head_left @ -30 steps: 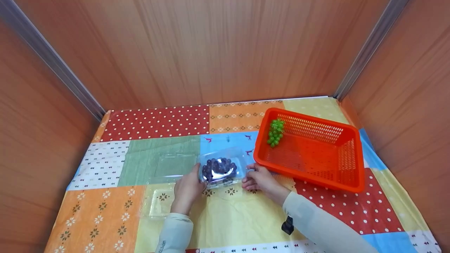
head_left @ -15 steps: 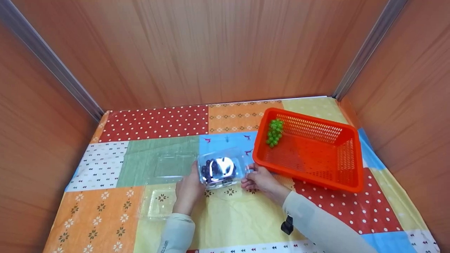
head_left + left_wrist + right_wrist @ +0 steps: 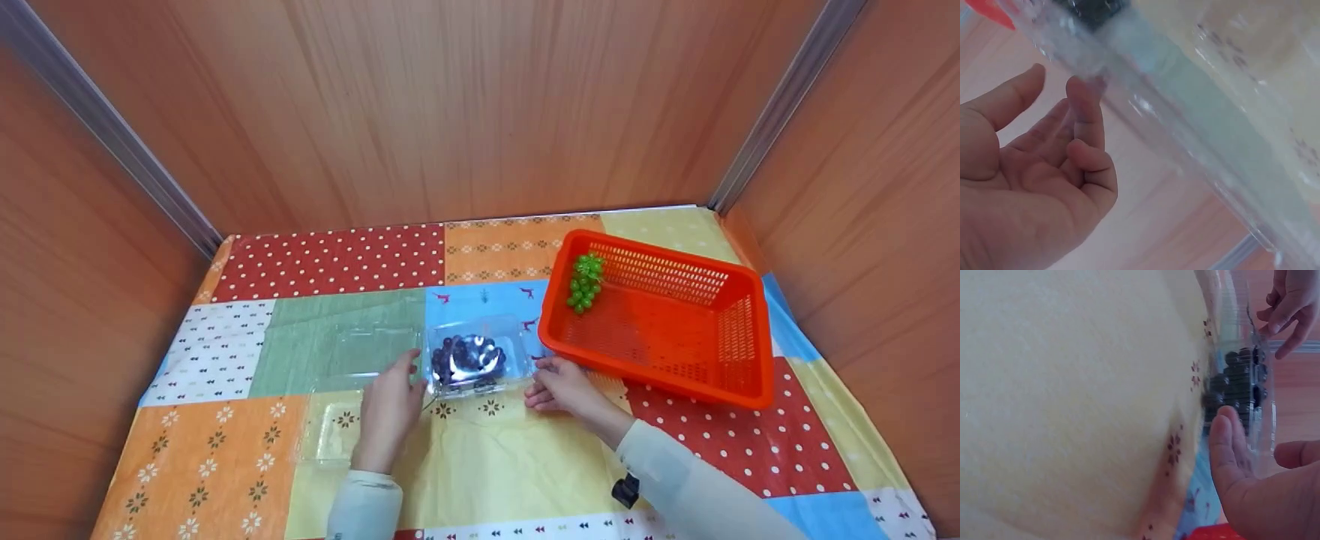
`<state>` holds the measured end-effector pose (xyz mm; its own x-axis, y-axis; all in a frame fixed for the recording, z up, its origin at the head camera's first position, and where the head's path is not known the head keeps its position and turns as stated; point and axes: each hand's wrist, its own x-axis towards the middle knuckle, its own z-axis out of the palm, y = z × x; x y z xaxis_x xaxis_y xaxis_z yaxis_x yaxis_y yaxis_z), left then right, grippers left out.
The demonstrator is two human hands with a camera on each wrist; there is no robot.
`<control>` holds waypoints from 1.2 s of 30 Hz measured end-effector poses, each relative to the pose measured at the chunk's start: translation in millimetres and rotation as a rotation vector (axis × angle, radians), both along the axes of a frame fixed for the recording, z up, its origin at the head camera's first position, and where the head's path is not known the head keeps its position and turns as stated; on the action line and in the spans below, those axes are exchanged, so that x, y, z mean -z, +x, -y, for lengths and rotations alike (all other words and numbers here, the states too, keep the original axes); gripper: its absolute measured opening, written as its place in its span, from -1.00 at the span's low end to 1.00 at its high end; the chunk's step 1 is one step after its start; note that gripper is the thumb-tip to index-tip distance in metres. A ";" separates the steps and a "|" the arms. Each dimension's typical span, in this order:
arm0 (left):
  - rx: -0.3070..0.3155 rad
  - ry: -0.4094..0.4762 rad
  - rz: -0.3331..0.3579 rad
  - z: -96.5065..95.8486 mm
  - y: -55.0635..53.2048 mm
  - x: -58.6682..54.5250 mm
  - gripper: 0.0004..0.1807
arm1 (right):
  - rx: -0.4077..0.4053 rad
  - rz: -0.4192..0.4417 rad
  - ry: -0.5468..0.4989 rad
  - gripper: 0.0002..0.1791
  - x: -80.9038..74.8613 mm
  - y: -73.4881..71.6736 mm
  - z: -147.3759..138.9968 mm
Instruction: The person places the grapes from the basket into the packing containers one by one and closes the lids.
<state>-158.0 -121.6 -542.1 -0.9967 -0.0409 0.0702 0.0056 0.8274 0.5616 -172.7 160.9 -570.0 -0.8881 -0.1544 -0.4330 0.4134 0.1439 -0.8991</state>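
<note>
A lidded clear plastic box [image 3: 516, 346] holding a bunch of dark purple grapes [image 3: 448, 361] sits on the patterned cloth between both hands. My left hand [image 3: 391, 409] is at its left side; in the left wrist view, thumb and fingers are apart, relaxed and loosely bent, holding nothing. On the other side, my right hand [image 3: 567, 390] lies near the box's right end. Its thumb and fingers [image 3: 1223, 444] spread apart beside the box wall in the right wrist view, with the dark grapes [image 3: 1237, 385] showing through the plastic.
Partly behind the left hand, another clear plastic box [image 3: 375, 346] lies unfolded flat. An orange-red basket [image 3: 660, 382] stands at the right, with green grapes [image 3: 585, 283] in its left end. Wood-grain panels [image 3: 480, 112] enclose the cloth-covered table [image 3: 202, 465].
Both hands have let go of the box of purple grapes and drawn slightly away, the left to the left, the right to the right. The box now rests flatter, its tilt gone.
</note>
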 end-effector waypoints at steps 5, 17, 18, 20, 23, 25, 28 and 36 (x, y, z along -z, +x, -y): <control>-0.014 0.051 -0.003 30.8 5.4 -10.6 -0.55 | -0.015 -0.042 0.068 -0.65 -15.9 9.2 -8.1; -0.168 0.019 0.297 133.9 45.8 -23.4 -0.48 | -0.171 -0.329 -0.062 -0.74 -57.3 0.7 -27.0; -0.169 0.035 0.333 140.2 47.9 -22.3 -0.46 | -0.148 -0.336 -0.067 -0.73 -60.7 -2.2 -30.2; -0.165 0.089 0.406 151.3 51.8 -20.0 -0.41 | -0.097 -0.342 -0.072 -0.70 -66.8 -8.3 -37.1; -0.148 0.179 0.496 164.3 56.1 -14.7 -0.29 | -0.010 -0.326 -0.098 -0.66 -74.4 -17.9 -48.4; -0.153 0.240 0.549 169.7 58.9 -10.7 -0.18 | 0.039 -0.316 -0.117 -0.64 -78.6 -23.6 -56.0; -0.172 0.313 0.593 173.4 62.6 -4.7 -0.08 | 0.095 -0.310 -0.136 -0.65 -84.0 -30.1 -66.8; -0.238 0.502 0.631 170.2 65.1 6.5 -0.23 | 0.180 -0.296 -0.188 -0.65 -89.1 -46.0 -88.1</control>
